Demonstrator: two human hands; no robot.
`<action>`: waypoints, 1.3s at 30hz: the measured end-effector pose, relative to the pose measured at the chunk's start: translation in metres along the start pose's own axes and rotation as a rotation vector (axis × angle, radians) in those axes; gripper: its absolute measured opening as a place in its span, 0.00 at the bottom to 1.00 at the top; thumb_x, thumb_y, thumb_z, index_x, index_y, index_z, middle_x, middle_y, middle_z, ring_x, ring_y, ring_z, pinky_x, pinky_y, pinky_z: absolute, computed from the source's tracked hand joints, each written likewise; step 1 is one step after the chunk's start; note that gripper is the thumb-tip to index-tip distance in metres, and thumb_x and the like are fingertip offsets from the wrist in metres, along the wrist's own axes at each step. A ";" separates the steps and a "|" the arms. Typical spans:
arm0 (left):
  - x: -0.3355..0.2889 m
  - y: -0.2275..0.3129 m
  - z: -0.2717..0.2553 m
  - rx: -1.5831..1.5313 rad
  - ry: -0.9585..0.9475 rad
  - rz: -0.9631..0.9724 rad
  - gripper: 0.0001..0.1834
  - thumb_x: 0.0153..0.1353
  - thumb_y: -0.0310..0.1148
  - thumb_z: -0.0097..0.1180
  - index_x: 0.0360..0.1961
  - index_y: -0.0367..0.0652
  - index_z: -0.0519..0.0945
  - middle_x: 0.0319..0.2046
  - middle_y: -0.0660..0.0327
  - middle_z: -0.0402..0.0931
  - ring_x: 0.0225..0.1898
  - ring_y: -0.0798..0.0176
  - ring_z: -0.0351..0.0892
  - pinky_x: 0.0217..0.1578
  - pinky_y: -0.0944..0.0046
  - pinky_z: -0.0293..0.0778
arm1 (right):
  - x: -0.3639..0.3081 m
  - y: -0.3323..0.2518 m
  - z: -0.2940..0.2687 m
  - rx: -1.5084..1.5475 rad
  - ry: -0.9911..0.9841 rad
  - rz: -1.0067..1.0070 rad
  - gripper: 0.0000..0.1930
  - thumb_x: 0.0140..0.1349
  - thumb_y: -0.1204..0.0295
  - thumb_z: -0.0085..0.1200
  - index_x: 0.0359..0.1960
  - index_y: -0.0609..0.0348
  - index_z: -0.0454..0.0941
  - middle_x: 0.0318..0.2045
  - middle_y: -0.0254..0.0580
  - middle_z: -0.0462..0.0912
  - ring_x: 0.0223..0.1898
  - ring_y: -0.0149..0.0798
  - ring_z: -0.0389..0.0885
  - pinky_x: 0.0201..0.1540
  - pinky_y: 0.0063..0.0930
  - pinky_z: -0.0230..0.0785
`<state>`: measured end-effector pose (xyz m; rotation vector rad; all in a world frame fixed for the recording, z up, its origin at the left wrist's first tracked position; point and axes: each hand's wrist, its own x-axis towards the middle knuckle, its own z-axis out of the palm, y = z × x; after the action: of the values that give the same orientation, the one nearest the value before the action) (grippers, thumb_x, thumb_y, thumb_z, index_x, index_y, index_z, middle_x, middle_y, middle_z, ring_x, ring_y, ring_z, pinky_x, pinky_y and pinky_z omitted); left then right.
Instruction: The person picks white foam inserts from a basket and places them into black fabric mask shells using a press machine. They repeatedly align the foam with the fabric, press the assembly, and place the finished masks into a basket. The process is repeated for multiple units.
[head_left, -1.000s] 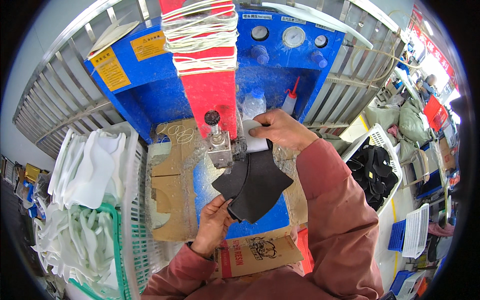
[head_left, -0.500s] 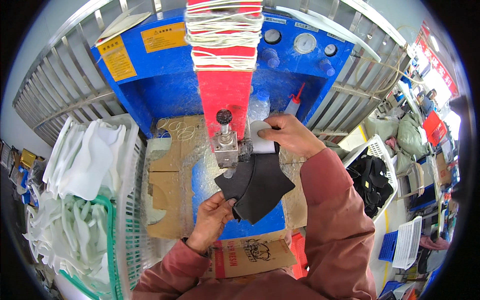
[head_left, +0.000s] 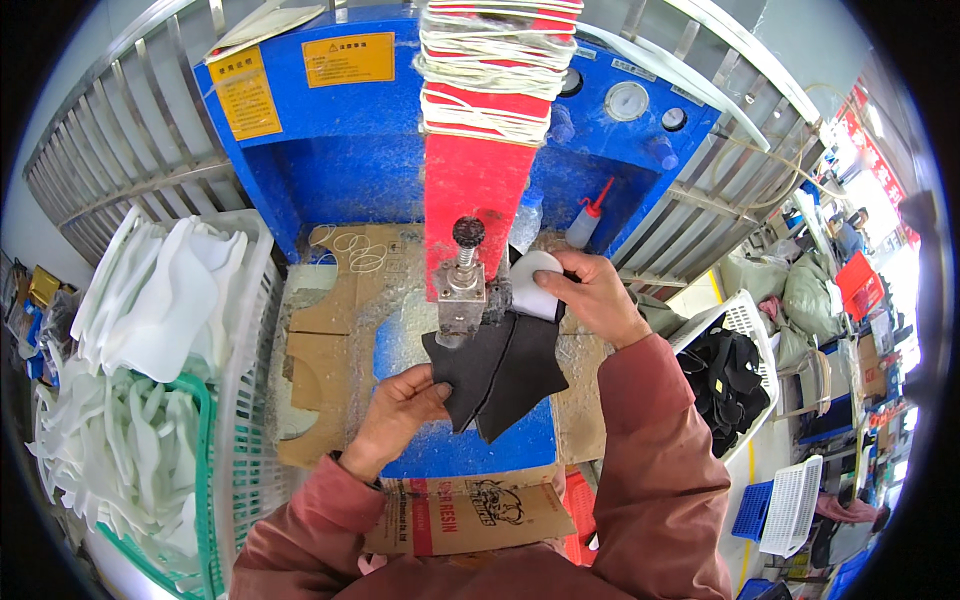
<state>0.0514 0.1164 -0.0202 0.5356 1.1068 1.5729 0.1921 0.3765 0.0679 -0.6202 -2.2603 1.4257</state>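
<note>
A black fabric piece (head_left: 520,372) with a seam across it lies spread under the metal head (head_left: 462,300) of a red machine arm (head_left: 475,190). My left hand (head_left: 400,412) is closed on its left edge, thumb and fingers pinching it. My right hand (head_left: 600,298) is closed at the far right, its thumb on a smooth white sheet piece (head_left: 536,288) that lies against the black fabric. Both pieces sit beside and in front of the metal head. The fabric's contact with the head's underside is hidden.
At left stand a white basket (head_left: 262,400) and a green-rimmed basket (head_left: 207,470) with white shaped pieces. Another white basket (head_left: 755,345) at right holds black pieces. Behind is the blue machine body (head_left: 350,190) with gauges and a red-tipped bottle (head_left: 583,225). Cardboard (head_left: 330,340) covers the worktop.
The whole view has shifted a little. My left hand has moved left along the fabric, which now lies flatter. The right hand keeps its hold, with more of the white piece showing.
</note>
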 end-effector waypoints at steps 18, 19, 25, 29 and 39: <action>0.031 0.054 -0.017 0.414 -0.152 0.112 0.08 0.73 0.27 0.49 0.45 0.33 0.78 0.37 0.63 0.80 0.39 0.70 0.81 0.40 0.65 0.81 | -0.019 0.019 0.007 0.071 0.226 -0.093 0.08 0.67 0.75 0.58 0.44 0.65 0.83 0.32 0.25 0.81 0.34 0.19 0.72 0.37 0.19 0.67; 0.033 0.057 -0.017 0.435 -0.152 0.116 0.08 0.72 0.27 0.50 0.43 0.33 0.79 0.36 0.63 0.79 0.38 0.70 0.81 0.39 0.65 0.81 | -0.020 0.020 0.007 0.077 0.237 -0.095 0.08 0.67 0.75 0.58 0.44 0.65 0.83 0.32 0.25 0.81 0.34 0.19 0.73 0.37 0.19 0.67; 0.046 0.064 -0.019 0.648 -0.139 0.142 0.08 0.73 0.26 0.47 0.44 0.32 0.77 0.33 0.59 0.77 0.37 0.69 0.82 0.35 0.65 0.81 | -0.020 0.026 0.002 0.085 0.275 -0.063 0.07 0.67 0.74 0.59 0.42 0.64 0.83 0.32 0.24 0.80 0.35 0.19 0.73 0.38 0.18 0.67; 0.056 0.067 -0.019 0.618 -0.167 0.126 0.09 0.73 0.26 0.47 0.46 0.33 0.77 0.33 0.59 0.77 0.36 0.67 0.82 0.33 0.64 0.81 | -0.019 0.029 -0.001 0.088 0.282 -0.079 0.07 0.67 0.74 0.58 0.42 0.64 0.83 0.32 0.23 0.80 0.35 0.18 0.73 0.38 0.18 0.68; 0.072 0.074 -0.017 0.569 -0.200 0.134 0.12 0.73 0.27 0.45 0.50 0.36 0.78 0.38 0.60 0.80 0.39 0.66 0.82 0.38 0.61 0.85 | -0.015 0.037 -0.005 0.106 0.306 -0.055 0.08 0.68 0.73 0.58 0.45 0.63 0.83 0.33 0.23 0.80 0.36 0.18 0.73 0.40 0.18 0.68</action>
<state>-0.0225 0.1785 0.0208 1.1411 1.3836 1.2680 0.2126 0.3862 0.0354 -0.6853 -1.9378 1.3140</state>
